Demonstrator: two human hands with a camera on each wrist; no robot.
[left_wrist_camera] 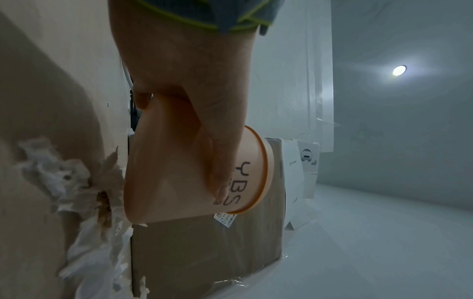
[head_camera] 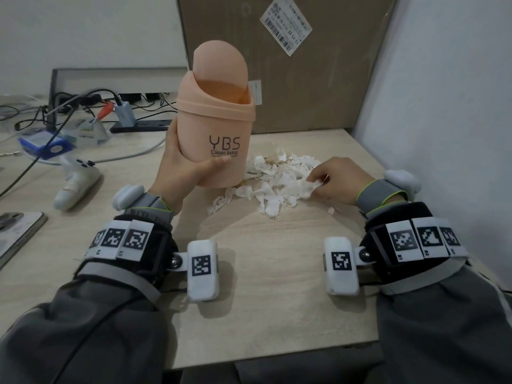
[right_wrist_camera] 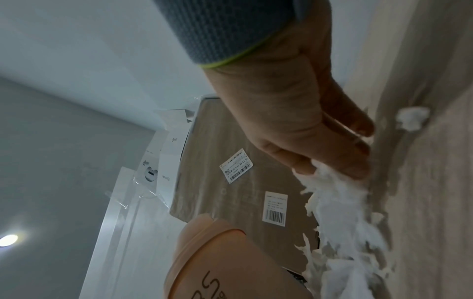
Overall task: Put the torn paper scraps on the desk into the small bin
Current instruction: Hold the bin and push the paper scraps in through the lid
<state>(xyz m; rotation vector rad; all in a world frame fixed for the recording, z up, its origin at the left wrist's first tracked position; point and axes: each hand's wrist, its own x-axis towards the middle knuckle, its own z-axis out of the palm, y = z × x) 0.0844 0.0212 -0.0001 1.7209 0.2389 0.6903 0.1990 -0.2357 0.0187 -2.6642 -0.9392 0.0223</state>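
Note:
A small peach bin (head_camera: 216,126) marked "YBS Clean living" has its swing lid tipped up, so its mouth shows. My left hand (head_camera: 182,167) grips the bin's lower body (left_wrist_camera: 179,182), thumb across the front, and holds it tilted beside the scraps. A pile of torn white paper scraps (head_camera: 274,181) lies on the desk just right of the bin. My right hand (head_camera: 332,180) rests at the pile's right edge and pinches a clump of scraps (right_wrist_camera: 330,182) between thumb and fingers. One small scrap (head_camera: 330,211) lies apart, nearer me.
A large cardboard box (head_camera: 282,59) stands against the wall behind the bin. Cables, a power strip (head_camera: 138,124), a blue-and-white pack (head_camera: 44,145) and a white controller (head_camera: 74,181) clutter the desk's left side. A white wall (head_camera: 443,106) bounds the right.

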